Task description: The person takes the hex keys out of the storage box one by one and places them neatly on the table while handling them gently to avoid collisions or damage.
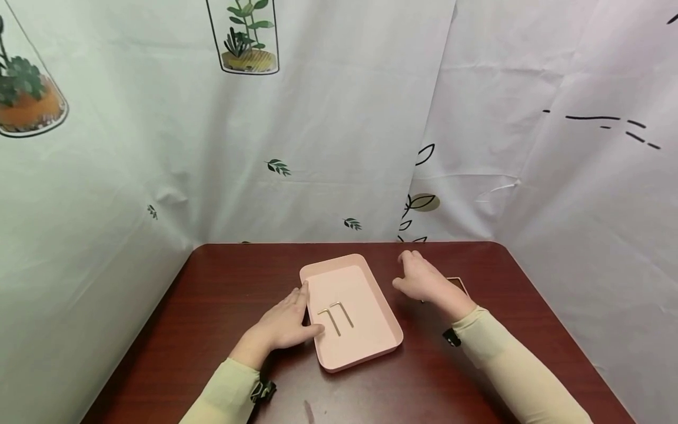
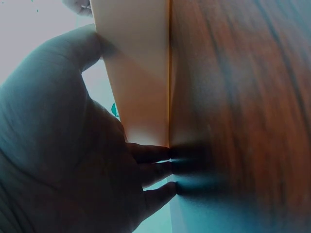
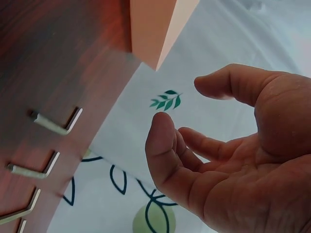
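A pink tray lies on the table with two L-shaped hex keys in its left half. My left hand rests against the tray's left side, fingers along the outer wall and thumb over the rim. The left wrist view shows its fingertips by the table surface. To the right of the tray, my right hand is held above the table. Its thumb and forefinger stand apart with nothing between them. Several more hex keys lie on the table near this hand, mostly hidden behind it in the head view.
The dark red wooden table reaches back to a white printed cloth, which also hangs at both sides. Small dark devices are strapped at both wrists. A faint mark shows on the tabletop near the front.
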